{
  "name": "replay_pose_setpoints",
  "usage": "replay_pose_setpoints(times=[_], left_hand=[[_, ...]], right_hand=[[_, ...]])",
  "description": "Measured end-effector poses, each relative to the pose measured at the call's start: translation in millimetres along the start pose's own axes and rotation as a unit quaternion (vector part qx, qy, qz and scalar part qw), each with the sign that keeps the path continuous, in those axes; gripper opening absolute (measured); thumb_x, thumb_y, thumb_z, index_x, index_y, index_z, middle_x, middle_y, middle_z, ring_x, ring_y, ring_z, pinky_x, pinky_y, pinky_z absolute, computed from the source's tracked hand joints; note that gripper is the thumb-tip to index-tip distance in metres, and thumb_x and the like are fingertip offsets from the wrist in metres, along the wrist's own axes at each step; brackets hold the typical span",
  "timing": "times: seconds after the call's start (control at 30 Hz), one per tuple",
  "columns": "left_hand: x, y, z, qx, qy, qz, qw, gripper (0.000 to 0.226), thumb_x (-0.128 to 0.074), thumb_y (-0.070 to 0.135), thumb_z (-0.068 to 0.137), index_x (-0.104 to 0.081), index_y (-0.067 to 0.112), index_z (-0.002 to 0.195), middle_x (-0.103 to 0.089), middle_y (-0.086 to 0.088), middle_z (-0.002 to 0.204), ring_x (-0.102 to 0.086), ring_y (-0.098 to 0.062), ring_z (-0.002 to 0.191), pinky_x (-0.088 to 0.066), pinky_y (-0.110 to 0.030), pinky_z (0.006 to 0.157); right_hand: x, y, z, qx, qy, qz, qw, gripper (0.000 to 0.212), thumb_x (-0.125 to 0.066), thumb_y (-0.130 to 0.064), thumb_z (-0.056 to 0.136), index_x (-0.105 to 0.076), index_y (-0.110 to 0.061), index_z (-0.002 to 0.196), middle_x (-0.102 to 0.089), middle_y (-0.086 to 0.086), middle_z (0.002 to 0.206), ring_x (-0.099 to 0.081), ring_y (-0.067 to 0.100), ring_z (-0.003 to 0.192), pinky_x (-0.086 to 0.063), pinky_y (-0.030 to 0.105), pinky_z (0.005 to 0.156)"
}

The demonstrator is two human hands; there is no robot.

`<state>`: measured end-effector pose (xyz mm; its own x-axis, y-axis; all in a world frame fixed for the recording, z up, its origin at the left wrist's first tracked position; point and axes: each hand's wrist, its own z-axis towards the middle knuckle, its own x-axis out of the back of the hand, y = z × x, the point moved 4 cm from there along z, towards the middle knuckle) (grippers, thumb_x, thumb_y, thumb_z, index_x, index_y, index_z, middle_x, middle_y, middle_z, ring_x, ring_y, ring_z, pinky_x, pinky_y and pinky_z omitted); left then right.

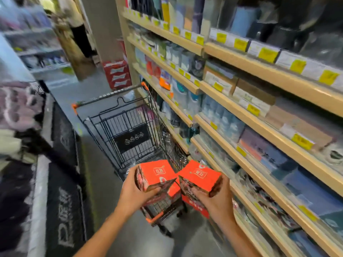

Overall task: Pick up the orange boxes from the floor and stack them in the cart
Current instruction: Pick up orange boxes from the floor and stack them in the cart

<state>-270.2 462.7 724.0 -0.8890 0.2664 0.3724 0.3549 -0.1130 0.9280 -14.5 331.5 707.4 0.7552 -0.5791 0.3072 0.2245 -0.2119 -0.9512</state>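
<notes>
I am holding two orange boxes, one in each hand, over the near end of a black wire shopping cart [130,130]. The left-hand box [156,176] and the right-hand box [199,178] meet at their inner corners, tilted slightly towards each other. My left hand [132,191] wraps the outer side and underside of its box, thumb on the side face, fingers curled beneath, so that grip is clamped on the box. My right hand [215,198] does the same on the other box, fingers folded round its lower edge. I judge that carrying them side by side like this lets me lower both into the basket together. Below my hands more orange packaging [194,207] shows, beside or beneath the cart; I cannot tell whether it sits in the basket or on the floor. The cart has orange corner bumpers and its basket looks mostly unfilled. The floor [107,191] is smooth dark grey. To my right run pale wooden shelves [259,130] packed with boxed goods and yellow price tags; to my left, a display of dark and patterned textiles [18,108].
</notes>
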Motion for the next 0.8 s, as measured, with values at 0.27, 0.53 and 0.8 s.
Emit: replay_pose_setpoints(times=[0.27, 0.53, 0.8], left_hand=[[-1.3, -24.0, 42.6, 0.050, 0.052, -0.009, 0.997, 0.088, -0.099, 0.018, 0.052, -0.047, 0.037, 0.120, -0.066, 0.019, 0.114, -0.063, 0.003, 0.107, -0.048, -0.010, 0.084], [-3.5, -75.4, 124.1, 0.082, 0.054, -0.023, 0.995, 0.084, -0.095, 0.012, 0.059, -0.043, 0.030, 0.122, -0.061, 0.006, 0.117, -0.059, 0.010, 0.102, -0.044, -0.005, 0.082], [2.2, -162.3, 220.9, 0.107, 0.029, 0.055, 0.992, 0.095, -0.090, 0.058, 0.053, -0.040, 0.028, 0.129, -0.045, 0.004, 0.133, -0.041, -0.007, 0.120, -0.044, -0.031, 0.097]], right_hand=[[-35.7, 18.2, 85.3, 0.008, -0.094, -0.009, 0.995, 0.090, -0.096, -0.042, 0.056, -0.037, -0.038, 0.124, -0.061, -0.005, 0.120, -0.063, 0.010, 0.107, -0.048, 0.026, 0.082], [-105.6, 26.6, 158.7, 0.029, -0.130, -0.096, 0.986, 0.087, -0.094, -0.037, 0.063, -0.045, -0.032, 0.135, -0.052, -0.004, 0.127, -0.057, 0.012, 0.118, -0.049, 0.030, 0.097], [-190.5, 49.7, 222.1, 0.029, -0.092, -0.181, 0.979, 0.065, -0.097, -0.045, 0.056, -0.052, -0.047, 0.103, -0.054, -0.024, 0.096, -0.055, -0.005, 0.092, -0.044, 0.012, 0.075]])
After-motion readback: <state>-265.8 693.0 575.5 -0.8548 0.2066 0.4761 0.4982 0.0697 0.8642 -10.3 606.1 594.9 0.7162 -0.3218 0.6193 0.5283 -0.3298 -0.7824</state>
